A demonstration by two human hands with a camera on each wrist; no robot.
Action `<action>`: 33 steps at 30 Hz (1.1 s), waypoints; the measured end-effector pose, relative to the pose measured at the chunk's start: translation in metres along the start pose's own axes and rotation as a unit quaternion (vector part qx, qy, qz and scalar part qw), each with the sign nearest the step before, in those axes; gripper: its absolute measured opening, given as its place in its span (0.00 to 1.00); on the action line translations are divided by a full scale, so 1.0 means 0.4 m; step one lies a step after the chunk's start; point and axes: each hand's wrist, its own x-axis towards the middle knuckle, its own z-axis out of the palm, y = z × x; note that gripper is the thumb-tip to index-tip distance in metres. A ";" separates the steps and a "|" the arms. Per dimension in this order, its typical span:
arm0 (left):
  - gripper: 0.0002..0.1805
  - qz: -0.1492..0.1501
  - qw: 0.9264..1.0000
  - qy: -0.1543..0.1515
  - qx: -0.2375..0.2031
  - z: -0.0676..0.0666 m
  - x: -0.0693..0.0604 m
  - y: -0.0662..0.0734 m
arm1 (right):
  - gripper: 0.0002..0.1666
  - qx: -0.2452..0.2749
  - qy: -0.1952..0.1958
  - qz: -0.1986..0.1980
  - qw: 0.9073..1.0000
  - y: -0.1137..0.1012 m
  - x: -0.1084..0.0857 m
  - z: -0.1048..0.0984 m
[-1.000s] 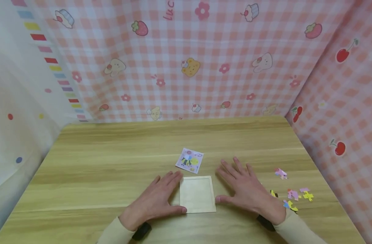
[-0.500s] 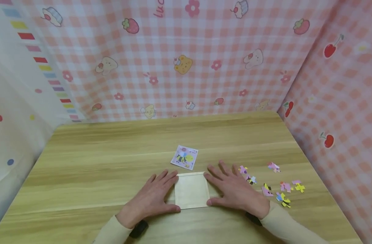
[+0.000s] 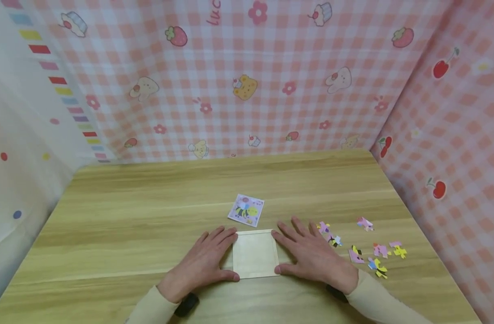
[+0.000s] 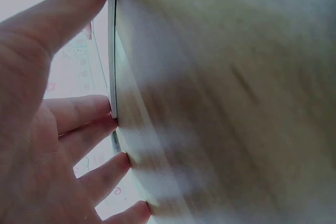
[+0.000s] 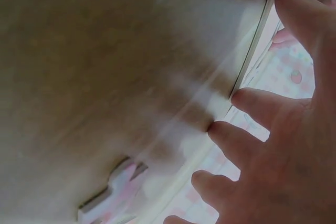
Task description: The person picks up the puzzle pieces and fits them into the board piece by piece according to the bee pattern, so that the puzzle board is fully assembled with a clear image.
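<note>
On the wooden table (image 3: 141, 198), the left hand (image 3: 202, 262) and right hand (image 3: 313, 257), fingers spread wide, touch opposite sides of one square tray (image 3: 255, 254) lying between them. It's pale and thin-rimmed (wood, by the look of it). Just beyond lies one bee card (image 3: 246, 210); beside the right hand, I count at least seven puzzle pieces (image 3: 355, 256).

Soft, even light on table (image 3: 121, 193), shadows faint. Head view fairly clear. Wrist views hazy: table dim there, far cloth (image 4: 79, 80) washed white behind left fingers (image 4: 105, 177), right-side puzzle piece (image 5: 118, 190) blurred.
</note>
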 end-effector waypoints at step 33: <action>0.55 -0.007 1.000 0.002 -0.018 0.009 -0.005 -0.003 | 0.37 0.093 0.106 0.081 0.987 0.200 -0.125 -0.075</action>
